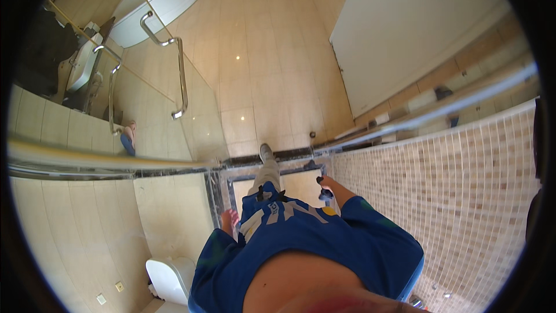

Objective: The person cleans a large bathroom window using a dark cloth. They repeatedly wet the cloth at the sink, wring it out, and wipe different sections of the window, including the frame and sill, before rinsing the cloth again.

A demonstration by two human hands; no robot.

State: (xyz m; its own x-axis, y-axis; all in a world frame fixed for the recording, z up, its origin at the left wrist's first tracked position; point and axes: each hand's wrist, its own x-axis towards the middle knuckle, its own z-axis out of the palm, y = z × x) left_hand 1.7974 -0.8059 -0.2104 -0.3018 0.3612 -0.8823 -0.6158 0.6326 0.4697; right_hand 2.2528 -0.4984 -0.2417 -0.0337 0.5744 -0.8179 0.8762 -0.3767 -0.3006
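My right hand (331, 183) hangs beside my hip near the mosaic-tiled wall. It grips a small dark object (325, 194), which shows above and below the fingers; its kind is too small to tell. My left hand (230, 217) hangs low on the other side, fingers partly curled next to my blue shirt (304, 234). Whether it holds anything is hidden. One shoe (266, 153) is on the dark stone threshold (289, 155) between the shower area and the tiled bathroom floor (260, 82).
An open glass door with a metal handle (181, 78) stands at the left. Beyond it are a washbasin (86, 63), a white bathtub (173, 4) and slippers (129, 138). A white door (404, 39) is at upper right, and a toilet (169, 278) at lower left.
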